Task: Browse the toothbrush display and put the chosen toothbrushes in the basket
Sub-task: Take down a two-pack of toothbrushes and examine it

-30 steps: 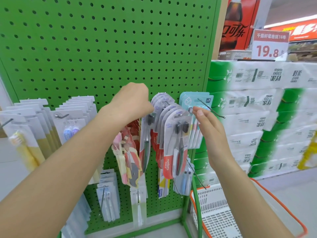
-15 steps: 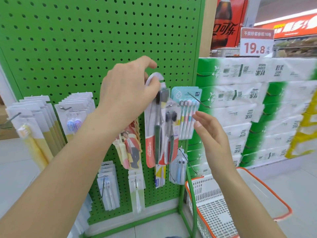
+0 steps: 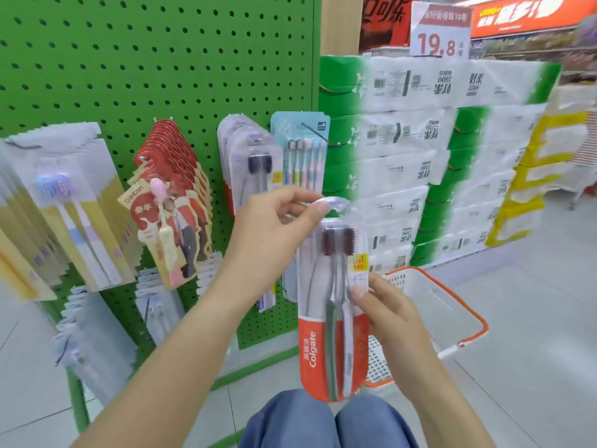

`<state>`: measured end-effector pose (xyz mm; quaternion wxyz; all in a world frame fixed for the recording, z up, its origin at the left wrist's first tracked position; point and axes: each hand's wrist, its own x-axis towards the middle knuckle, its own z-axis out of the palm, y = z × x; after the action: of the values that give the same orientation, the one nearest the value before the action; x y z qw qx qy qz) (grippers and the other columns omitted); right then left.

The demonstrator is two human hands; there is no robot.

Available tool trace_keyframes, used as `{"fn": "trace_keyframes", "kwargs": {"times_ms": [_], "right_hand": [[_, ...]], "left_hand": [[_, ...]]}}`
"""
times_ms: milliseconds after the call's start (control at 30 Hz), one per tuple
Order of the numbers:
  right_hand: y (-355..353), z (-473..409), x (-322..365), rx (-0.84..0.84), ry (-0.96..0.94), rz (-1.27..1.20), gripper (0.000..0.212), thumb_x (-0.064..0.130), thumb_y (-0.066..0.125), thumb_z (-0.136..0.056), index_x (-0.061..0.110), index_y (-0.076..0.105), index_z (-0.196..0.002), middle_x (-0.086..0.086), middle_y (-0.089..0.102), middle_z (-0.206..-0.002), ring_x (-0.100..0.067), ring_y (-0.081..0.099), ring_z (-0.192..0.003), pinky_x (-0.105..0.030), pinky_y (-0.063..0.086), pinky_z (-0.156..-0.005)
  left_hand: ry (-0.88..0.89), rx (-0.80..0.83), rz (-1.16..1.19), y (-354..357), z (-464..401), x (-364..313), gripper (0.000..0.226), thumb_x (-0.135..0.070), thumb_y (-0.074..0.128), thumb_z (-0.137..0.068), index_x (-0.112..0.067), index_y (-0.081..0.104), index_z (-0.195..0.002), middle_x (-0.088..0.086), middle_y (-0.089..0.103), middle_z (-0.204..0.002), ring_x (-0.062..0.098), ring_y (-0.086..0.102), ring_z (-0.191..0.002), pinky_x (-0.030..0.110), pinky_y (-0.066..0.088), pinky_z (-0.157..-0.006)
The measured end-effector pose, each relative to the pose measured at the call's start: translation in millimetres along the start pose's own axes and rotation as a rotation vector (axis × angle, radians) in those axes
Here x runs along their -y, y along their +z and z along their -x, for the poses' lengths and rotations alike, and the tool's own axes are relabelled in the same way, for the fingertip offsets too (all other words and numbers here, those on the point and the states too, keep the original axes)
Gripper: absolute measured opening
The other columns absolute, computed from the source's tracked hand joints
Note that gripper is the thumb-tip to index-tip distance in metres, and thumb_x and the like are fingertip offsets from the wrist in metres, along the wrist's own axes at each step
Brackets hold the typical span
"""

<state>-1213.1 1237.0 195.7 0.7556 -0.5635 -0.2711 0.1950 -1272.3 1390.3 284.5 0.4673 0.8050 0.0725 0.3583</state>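
Note:
A Colgate twin toothbrush pack (image 3: 326,334), clear with a red bottom, hangs upright in front of me, off the display. My left hand (image 3: 271,234) pinches its top tab between thumb and fingers. My right hand (image 3: 391,312) holds the pack's right edge at mid height. The white basket (image 3: 452,305) with an orange rim sits on the floor to the right, behind and below the pack. More of the same packs (image 3: 248,156) remain hanging on the green pegboard (image 3: 145,59).
On the pegboard hang a teal multi-brush pack (image 3: 302,147), red children's brush cards (image 3: 174,189) and yellow-white packs (image 3: 74,205) at left. Stacked tissue packs (image 3: 420,140) fill the right. A 19.8 price sign (image 3: 439,30) stands above. My knees (image 3: 326,421) show at the bottom.
My left hand lifted one Colgate pack off its hook and brought it down and right, toward the basket. My right hand dropped from the hook and took the pack's edge. The view tilted downward.

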Motion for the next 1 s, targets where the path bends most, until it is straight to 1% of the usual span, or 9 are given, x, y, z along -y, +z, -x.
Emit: {"fn": "trace_keyframes", "kwargs": {"times_ms": [100,167,300,400,467,633,733,833,1000], "right_hand": [[-9.4,25.1,-24.5,-0.066,0.057,-0.057,0.019,0.019,0.067,-0.075,0.014,0.075,-0.092,-0.004,0.075,-0.087,-0.011,0.068,-0.072,-0.016,0.05,-0.06],[-15.2,36.8,-43.7,-0.156,0.112,-0.104,0.012,0.017,0.072,-0.074,0.012,0.076,-0.085,-0.006,0.074,-0.081,-0.014,0.066,-0.069,-0.019,0.051,-0.061],[-20.1,50.3,-69.7,-0.255,0.212,-0.181,0.017,0.012,0.059,-0.083,0.013,0.076,-0.082,-0.009,0.073,-0.081,-0.017,0.066,-0.072,-0.024,0.053,-0.066],[-20.2,54.8,-79.4,-0.301,0.257,-0.166,0.019,0.006,0.057,-0.089,0.01,0.075,-0.082,-0.008,0.072,-0.078,-0.017,0.065,-0.069,-0.023,0.053,-0.065],[-20.7,57.7,-84.3,-0.322,0.283,-0.164,0.015,0.007,0.058,-0.088,0.007,0.073,-0.087,-0.01,0.07,-0.079,-0.019,0.063,-0.071,-0.027,0.053,-0.067],[-21.7,69.9,-94.6,-0.307,0.341,-0.184,0.014,0.014,0.062,-0.08,0.008,0.073,-0.088,-0.009,0.071,-0.08,-0.019,0.065,-0.07,-0.026,0.054,-0.064],[-21.6,73.6,-101.8,-0.299,0.366,-0.204,0.014,0.01,0.06,-0.082,0.009,0.073,-0.086,-0.012,0.07,-0.082,-0.022,0.064,-0.073,-0.03,0.053,-0.068],[-21.3,75.5,-106.0,-0.258,0.379,-0.162,0.014,0.008,0.063,-0.082,0.013,0.075,-0.085,-0.009,0.072,-0.081,-0.019,0.066,-0.071,-0.027,0.053,-0.067],[-19.3,75.4,-108.2,-0.234,0.388,-0.179,0.029,0.005,0.053,-0.091,0.018,0.078,-0.085,-0.009,0.074,-0.083,-0.017,0.069,-0.071,-0.025,0.056,-0.066]], "left_hand": [[-0.094,0.036,0.089,23.3,25.5,24.6,0.004,-0.031,0.066,-0.089,-0.032,0.07,-0.089,-0.01,0.073,-0.077,-0.001,0.067,-0.075,0.015,0.052,-0.068],[-0.203,0.074,0.155,37.9,45.1,46.6,0.009,-0.03,0.06,-0.094,-0.03,0.069,-0.093,-0.012,0.072,-0.083,-0.005,0.064,-0.078,0.014,0.05,-0.071],[-0.449,0.153,0.247,62.5,88.1,86.7,0.017,-0.029,0.054,-0.097,-0.025,0.07,-0.092,0.001,0.072,-0.088,0.01,0.065,-0.081,0.036,0.052,-0.077],[-0.604,0.146,0.389,68.4,115.9,101.4,0.016,-0.021,0.056,-0.096,-0.018,0.072,-0.093,-0.002,0.076,-0.09,0.01,0.07,-0.082,0.027,0.056,-0.073],[-0.678,0.116,0.458,67.3,129.6,107.9,0.014,-0.016,0.06,-0.093,-0.013,0.072,-0.097,0.003,0.076,-0.093,0.017,0.071,-0.084,0.031,0.057,-0.075],[-0.757,0.034,0.545,69.5,156.0,117.5,0.015,-0.012,0.059,-0.092,-0.013,0.072,-0.1,0.005,0.076,-0.094,0.016,0.072,-0.079,0.027,0.058,-0.067],[-0.799,-0.043,0.545,73.6,166.6,121.4,0.014,-0.011,0.06,-0.092,-0.014,0.072,-0.097,0.005,0.077,-0.09,0.015,0.071,-0.074,0.024,0.056,-0.064],[-0.835,-0.083,0.524,73.5,172.4,125.5,0.014,-0.012,0.061,-0.092,-0.012,0.072,-0.099,0.006,0.076,-0.087,0.015,0.069,-0.071,0.025,0.056,-0.065],[-0.866,-0.117,0.541,68.9,176.9,125.7,0.014,-0.014,0.062,-0.09,-0.01,0.072,-0.099,0.008,0.076,-0.086,0.015,0.07,-0.07,0.025,0.058,-0.065]]}}
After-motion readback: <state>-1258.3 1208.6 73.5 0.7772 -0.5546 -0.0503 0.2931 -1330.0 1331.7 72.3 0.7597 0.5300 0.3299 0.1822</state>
